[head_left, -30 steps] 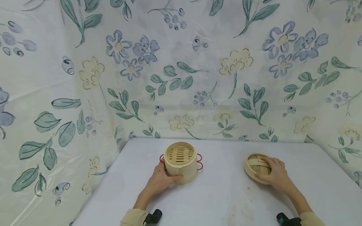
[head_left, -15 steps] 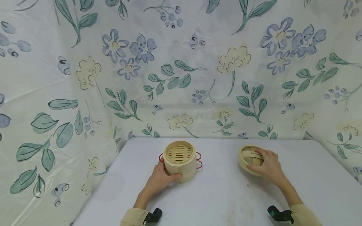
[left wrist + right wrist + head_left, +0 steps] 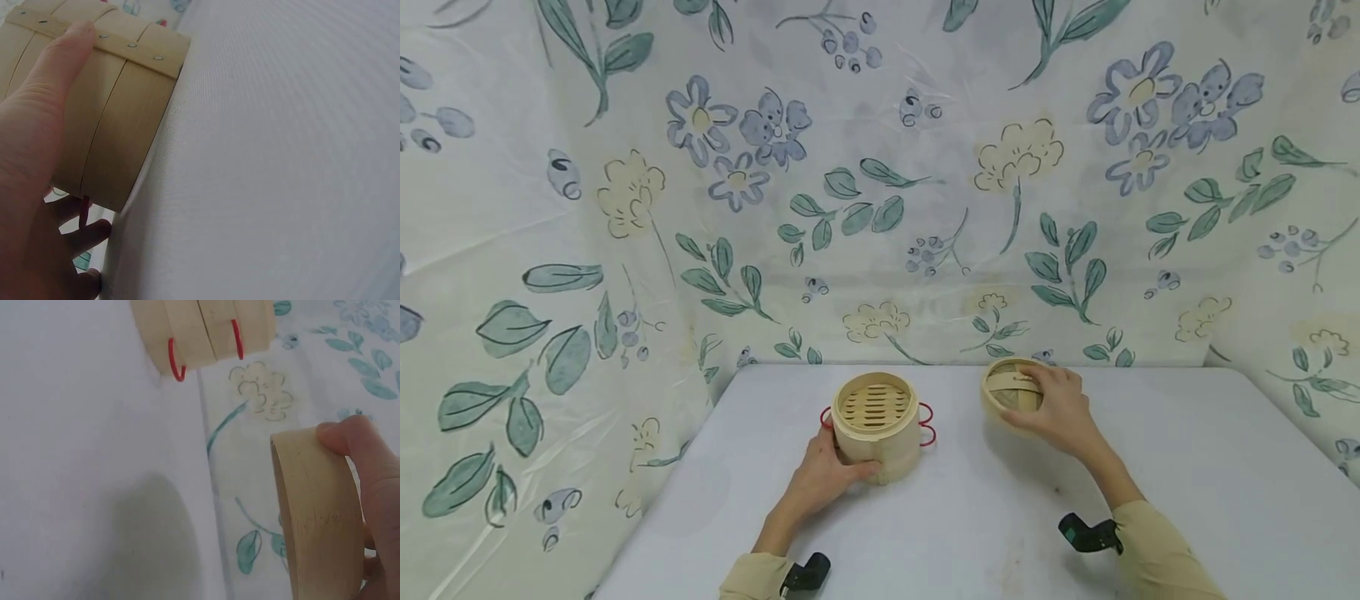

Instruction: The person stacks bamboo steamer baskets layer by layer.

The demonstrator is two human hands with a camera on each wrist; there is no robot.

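A bamboo steamer point(image 3: 887, 454) with a slatted tray on top and red loop handles stands on the white table, left of centre. My left hand point(image 3: 827, 471) grips its lower left side, thumb across the front; the left wrist view shows the thumb on the stapled bamboo wall point(image 3: 134, 100) and fingers behind, near a red loop. To the right, my right hand point(image 3: 1060, 412) holds a round bamboo steamer lid point(image 3: 1013, 396) by its edge, tilted and raised above the table. The right wrist view shows the lid's rim point(image 3: 322, 512) pinched there, its shadow below.
A white-covered table point(image 3: 970, 517) spreads under both hands, with small brownish marks right of centre. Behind and to the left hangs a floral sheet point(image 3: 880, 208). Black wrist devices point(image 3: 1086, 533) sit at both sleeves.
My right hand has carried the lid leftward and up off the table, closer to the steamer. The left hand and the steamer have stayed in place; the head view has shifted slightly.
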